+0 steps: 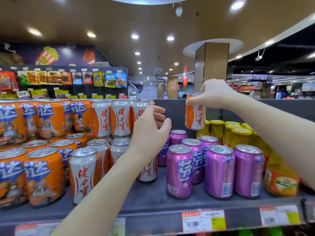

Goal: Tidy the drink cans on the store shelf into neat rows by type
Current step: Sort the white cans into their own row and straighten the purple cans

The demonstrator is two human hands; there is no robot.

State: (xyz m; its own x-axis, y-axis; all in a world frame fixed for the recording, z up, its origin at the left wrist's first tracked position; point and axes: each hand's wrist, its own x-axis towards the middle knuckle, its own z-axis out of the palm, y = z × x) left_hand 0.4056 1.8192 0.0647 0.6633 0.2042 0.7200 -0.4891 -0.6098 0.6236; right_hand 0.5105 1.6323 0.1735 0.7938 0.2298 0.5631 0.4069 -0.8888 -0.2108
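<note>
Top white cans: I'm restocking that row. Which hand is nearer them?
Left. The left hand sits beside the top white cans; the right hand holds a can farther right.

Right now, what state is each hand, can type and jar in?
Held can: roughly upright, in the air.
Right hand: grips that can by its top.
Left hand: empty, fingers loosely curled.
White cans: upright, stacked two high.
Orange cans: upright, stacked two high.
Purple cans: upright, one layer, tabs unopened.
Jars: upright, lids on.
</note>
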